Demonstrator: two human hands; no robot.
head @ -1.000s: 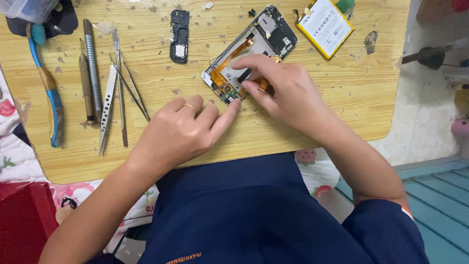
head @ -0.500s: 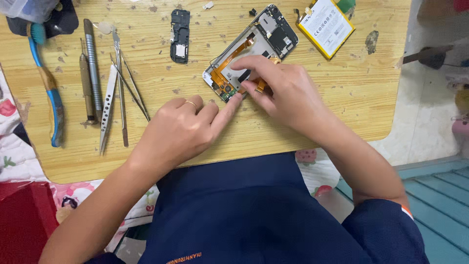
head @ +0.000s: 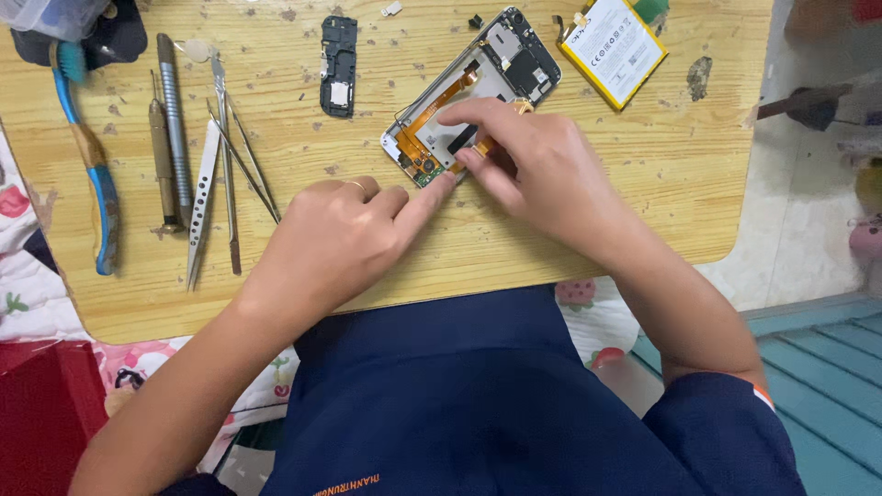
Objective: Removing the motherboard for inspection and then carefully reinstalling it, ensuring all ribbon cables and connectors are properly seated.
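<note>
An opened phone body (head: 478,92) lies on the wooden table (head: 386,266), its orange flex cable and small green board exposed. My right hand (head: 542,174) rests over its lower right side, thumb and forefinger pinching a small dark part on the flex cable. My left hand (head: 340,243) lies on the table in a loose fist, its forefinger stretched out and its tip touching the phone's lower corner by the green board.
A yellow-edged battery (head: 611,44) lies at the top right and a black cover piece (head: 338,64) left of the phone. Tweezers (head: 216,170), metal drivers (head: 170,129) and a blue-handled tool (head: 92,165) lie at the left. A red box (head: 41,413) sits lower left.
Almost nothing differs. My right fingers have shifted slightly on the flex cable; my left forefinger stays at the phone's corner.
</note>
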